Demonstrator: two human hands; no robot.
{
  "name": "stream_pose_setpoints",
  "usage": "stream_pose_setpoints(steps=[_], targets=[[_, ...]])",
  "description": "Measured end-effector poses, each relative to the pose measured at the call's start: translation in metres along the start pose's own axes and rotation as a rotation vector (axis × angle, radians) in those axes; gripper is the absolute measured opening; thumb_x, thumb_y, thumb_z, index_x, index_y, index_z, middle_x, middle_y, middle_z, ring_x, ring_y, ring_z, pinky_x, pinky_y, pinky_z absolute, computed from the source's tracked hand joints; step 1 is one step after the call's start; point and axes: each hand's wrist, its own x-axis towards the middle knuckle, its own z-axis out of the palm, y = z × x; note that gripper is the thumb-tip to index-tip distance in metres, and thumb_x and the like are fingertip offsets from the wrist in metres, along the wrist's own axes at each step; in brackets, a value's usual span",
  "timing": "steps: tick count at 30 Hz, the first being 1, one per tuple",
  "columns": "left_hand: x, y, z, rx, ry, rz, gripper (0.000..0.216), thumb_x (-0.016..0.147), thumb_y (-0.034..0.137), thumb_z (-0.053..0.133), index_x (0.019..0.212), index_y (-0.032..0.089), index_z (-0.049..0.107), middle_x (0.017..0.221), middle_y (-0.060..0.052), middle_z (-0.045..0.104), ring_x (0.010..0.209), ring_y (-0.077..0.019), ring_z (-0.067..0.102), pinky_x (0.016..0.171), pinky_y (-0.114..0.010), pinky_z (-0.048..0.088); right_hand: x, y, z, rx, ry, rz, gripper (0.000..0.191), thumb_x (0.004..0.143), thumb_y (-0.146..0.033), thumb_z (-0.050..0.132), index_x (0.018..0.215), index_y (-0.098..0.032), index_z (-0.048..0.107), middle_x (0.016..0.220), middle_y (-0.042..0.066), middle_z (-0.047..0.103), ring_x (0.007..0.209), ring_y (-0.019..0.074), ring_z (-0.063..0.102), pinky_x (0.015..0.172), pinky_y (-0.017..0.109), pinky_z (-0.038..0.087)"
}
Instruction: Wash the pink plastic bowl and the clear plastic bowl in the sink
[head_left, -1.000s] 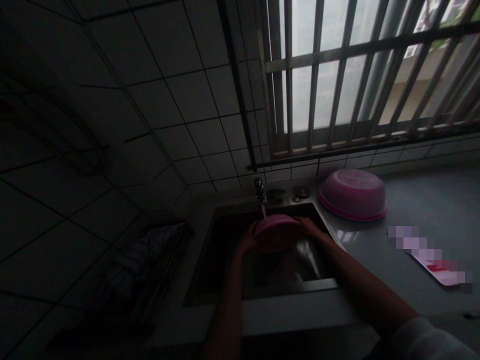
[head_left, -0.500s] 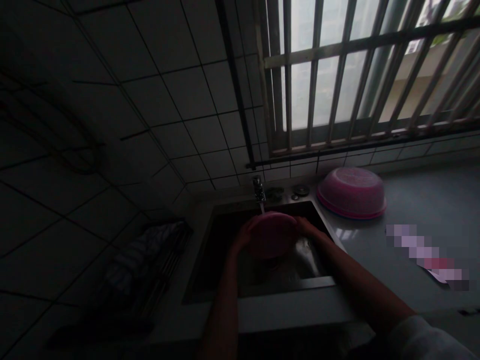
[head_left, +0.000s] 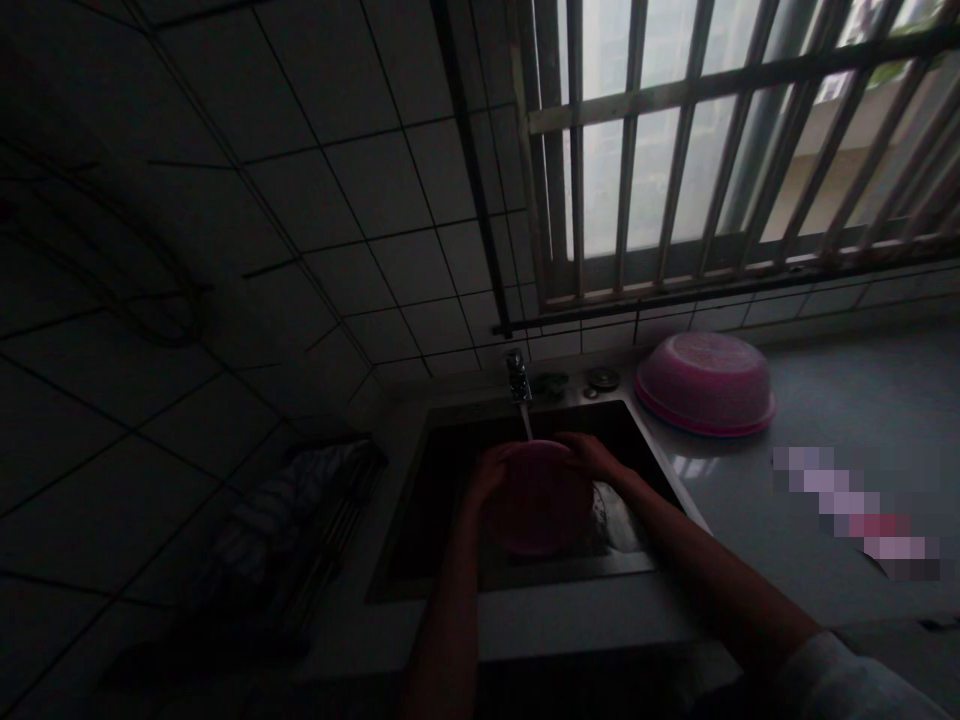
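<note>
A pink basin (head_left: 538,505) is held over the metal sink (head_left: 517,582), tilted so that its round face shows toward me. My left hand (head_left: 491,472) grips its left rim. On the upper right rim, my right hand (head_left: 592,458) is closed with the fingers over the edge. Water runs from the chrome faucet (head_left: 517,378) down at the basin's far rim. Bright wet reflections show in the sink to the right of the basin. Dim light hides the fingertips and most of the sink's floor.
An upturned pink basin (head_left: 705,385) sits on the counter (head_left: 840,400) right of the sink. Behind the faucet lies a round metal drain strainer (head_left: 602,379). A striped cloth (head_left: 277,505) hangs over a dark rack at the left. A barred window (head_left: 675,180) is above.
The basin has come toward me and tilted, its far rim now lower in view. My right hand has shifted left along the rim. The faucet's stream shows longer.
</note>
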Motion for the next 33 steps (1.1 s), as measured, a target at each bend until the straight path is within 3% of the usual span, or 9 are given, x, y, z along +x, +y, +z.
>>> stream_pose_setpoints(steps=[3,5,7,11,13,17,22,26,33], targets=[[0.002,-0.002,-0.01,-0.052,0.075,-0.033,0.058,0.07,0.013,0.058,0.125,0.02,0.075,0.13,-0.007,0.077,0.122,-0.0271,0.071,0.109,-0.046,0.055,-0.005,0.018,-0.011,0.027,-0.148,0.11,0.042,0.088,-0.018,0.066,0.128,-0.017,0.077,0.124,0.013,0.079,0.108,0.0299,0.076,0.09,0.034,0.058],[0.002,0.0,-0.011,-0.015,0.093,-0.055,0.06,0.07,0.011,0.06,0.128,0.019,0.073,0.132,-0.009,0.076,0.124,-0.028,0.07,0.109,-0.046,0.054,-0.007,0.02,-0.015,-0.033,-0.162,0.161,0.032,0.092,-0.019,0.062,0.118,-0.016,0.081,0.113,0.014,0.082,0.101,0.0302,0.078,0.083,0.031,0.057],[0.002,0.004,-0.008,0.056,0.077,-0.061,0.065,0.069,0.01,0.064,0.133,0.019,0.07,0.135,-0.01,0.074,0.127,-0.0293,0.068,0.112,-0.047,0.052,-0.006,0.012,-0.013,-0.124,-0.106,0.175,0.031,0.095,-0.019,0.06,0.118,-0.018,0.081,0.111,0.015,0.082,0.104,0.0303,0.078,0.085,0.029,0.055],[-0.001,0.009,0.004,0.111,-0.017,-0.011,0.08,0.068,0.011,0.072,0.147,0.019,0.061,0.147,-0.013,0.067,0.135,-0.0312,0.063,0.117,-0.048,0.047,0.0,-0.012,0.0,-0.256,-0.038,0.079,0.041,0.098,-0.018,0.058,0.134,-0.025,0.074,0.129,0.015,0.077,0.122,0.0279,0.072,0.1,0.03,0.052],[-0.002,0.009,0.008,0.077,-0.081,0.012,0.077,0.069,0.011,0.071,0.145,0.02,0.063,0.149,-0.013,0.066,0.136,-0.0303,0.063,0.118,-0.047,0.046,0.003,-0.018,0.006,-0.265,-0.025,0.029,0.043,0.098,-0.017,0.056,0.137,-0.027,0.073,0.134,0.013,0.075,0.125,0.0269,0.071,0.104,0.032,0.051],[-0.001,0.002,0.008,0.012,-0.077,-0.008,0.057,0.075,0.013,0.064,0.132,0.02,0.073,0.143,-0.012,0.07,0.133,-0.0291,0.065,0.118,-0.047,0.045,0.002,-0.009,0.006,-0.066,0.01,-0.082,0.036,0.101,-0.026,0.057,0.133,-0.026,0.075,0.13,0.01,0.077,0.12,0.0268,0.073,0.103,0.034,0.054],[0.0,-0.005,0.004,-0.076,-0.056,0.016,0.055,0.072,0.015,0.066,0.126,0.019,0.075,0.139,-0.012,0.072,0.13,-0.0298,0.066,0.118,-0.048,0.046,0.006,0.005,-0.014,0.112,0.264,-0.074,0.038,0.101,-0.038,0.058,0.132,-0.021,0.074,0.134,0.012,0.075,0.122,0.0277,0.072,0.107,0.039,0.054],[-0.001,0.001,0.012,-0.078,-0.038,0.009,0.052,0.074,0.015,0.066,0.125,0.018,0.075,0.137,-0.012,0.074,0.129,-0.0301,0.067,0.117,-0.049,0.046,0.032,-0.001,-0.032,0.031,0.315,-0.034,0.038,0.101,-0.03,0.056,0.135,-0.02,0.071,0.134,0.013,0.074,0.124,0.0274,0.069,0.11,0.041,0.051],[-0.005,0.01,0.022,-0.055,-0.077,-0.044,0.047,0.073,0.012,0.066,0.118,0.019,0.078,0.128,-0.012,0.078,0.123,-0.0318,0.07,0.114,-0.051,0.049,0.106,-0.02,-0.048,-0.213,0.331,-0.008,0.059,0.101,-0.019,0.05,0.16,-0.014,0.045,0.157,0.02,0.053,0.141,0.0312,0.053,0.12,0.045,0.04]])
